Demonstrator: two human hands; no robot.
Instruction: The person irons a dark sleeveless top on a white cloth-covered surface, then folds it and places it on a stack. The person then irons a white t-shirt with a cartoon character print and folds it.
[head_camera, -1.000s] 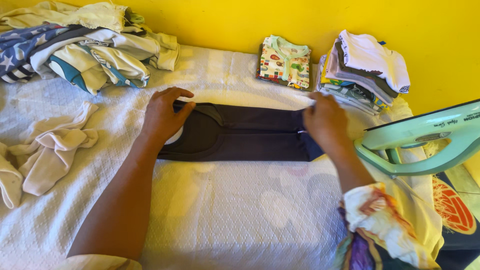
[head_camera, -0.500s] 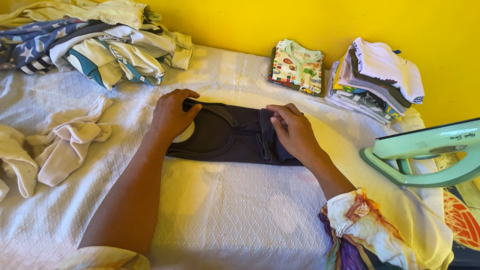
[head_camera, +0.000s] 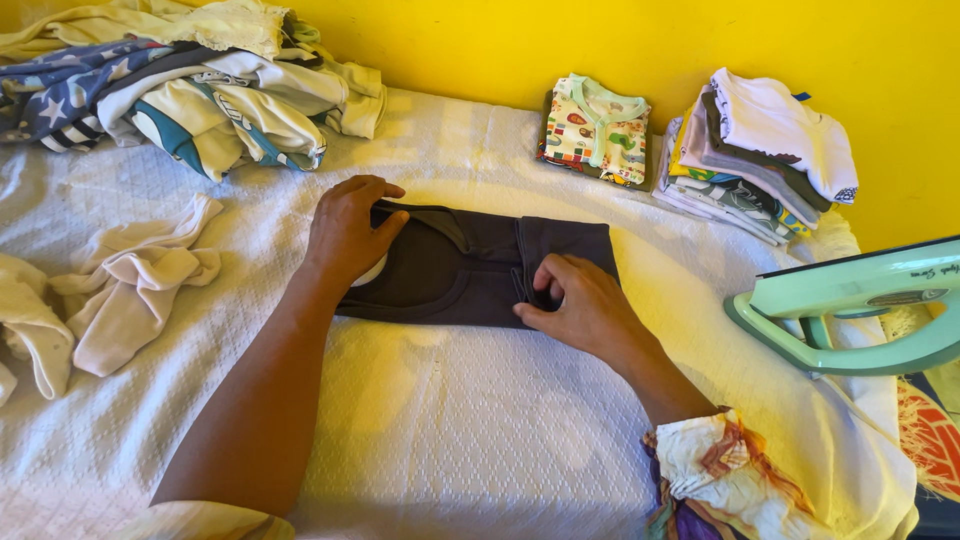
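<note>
A dark folded garment (head_camera: 470, 265) lies on the white quilted cloth (head_camera: 480, 430). The left hand (head_camera: 345, 232) presses flat on its end; the right hand (head_camera: 580, 305) pinches its folded edge. A mint-green iron (head_camera: 850, 310) stands well apart.

- Single head view, worn high, looks steeply down and forward, close over the white-covered bench (head_camera: 480, 440).
- Yellow wall (head_camera: 500, 40) spans 12 o'clock; forearms enter from 6 o'clock.

Both forearms are bare. The right sleeve (head_camera: 722, 468) is cream cloth with orange and purple print. The left sleeve (head_camera: 205, 522) is pale yellow.
</note>
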